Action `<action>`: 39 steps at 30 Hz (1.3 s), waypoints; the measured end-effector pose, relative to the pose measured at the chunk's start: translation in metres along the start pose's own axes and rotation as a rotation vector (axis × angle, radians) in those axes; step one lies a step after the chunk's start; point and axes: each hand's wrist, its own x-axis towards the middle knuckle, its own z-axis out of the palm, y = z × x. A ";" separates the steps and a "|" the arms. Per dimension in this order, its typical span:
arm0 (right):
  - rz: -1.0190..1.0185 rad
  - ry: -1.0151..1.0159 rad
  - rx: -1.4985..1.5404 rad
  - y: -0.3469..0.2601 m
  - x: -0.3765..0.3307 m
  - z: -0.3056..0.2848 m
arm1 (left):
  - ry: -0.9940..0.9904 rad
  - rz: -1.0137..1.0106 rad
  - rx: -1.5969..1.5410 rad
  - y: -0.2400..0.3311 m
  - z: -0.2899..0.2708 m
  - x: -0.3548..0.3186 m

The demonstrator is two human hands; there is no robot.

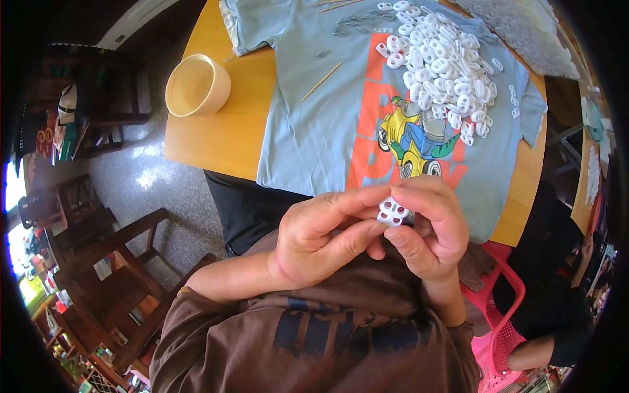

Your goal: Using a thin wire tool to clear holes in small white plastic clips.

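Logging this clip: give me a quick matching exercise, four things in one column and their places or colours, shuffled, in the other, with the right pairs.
Things
1. Cream bowl
2. Loose white pieces
3. Holed white item
4. Plastic chair

Places or colours
A. Between the left hand and right hand
B. Pink
C. On bare wood at the table's left
D. Heaped on the shirt

Pairs: 1-C, 2-D, 3-A, 4-B

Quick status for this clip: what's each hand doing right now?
Left hand: closed, fingertips holding small white plastic pieces with holes.
Right hand: closed, holding the same pieces from the other side.
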 end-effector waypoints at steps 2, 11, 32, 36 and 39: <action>-0.018 0.004 0.001 0.001 0.000 0.000 | 0.010 -0.008 0.046 0.001 0.000 -0.001; -0.096 0.027 0.063 0.006 -0.001 0.006 | 0.110 -0.038 0.155 0.005 0.009 -0.001; -0.097 0.040 0.131 0.012 -0.013 0.022 | 0.203 0.181 0.248 -0.002 0.012 -0.002; -0.105 0.097 0.108 0.013 -0.015 0.027 | 0.237 0.195 0.319 0.001 0.013 -0.002; -0.178 0.069 0.158 0.016 -0.013 0.028 | 0.227 0.228 0.386 0.001 0.013 -0.003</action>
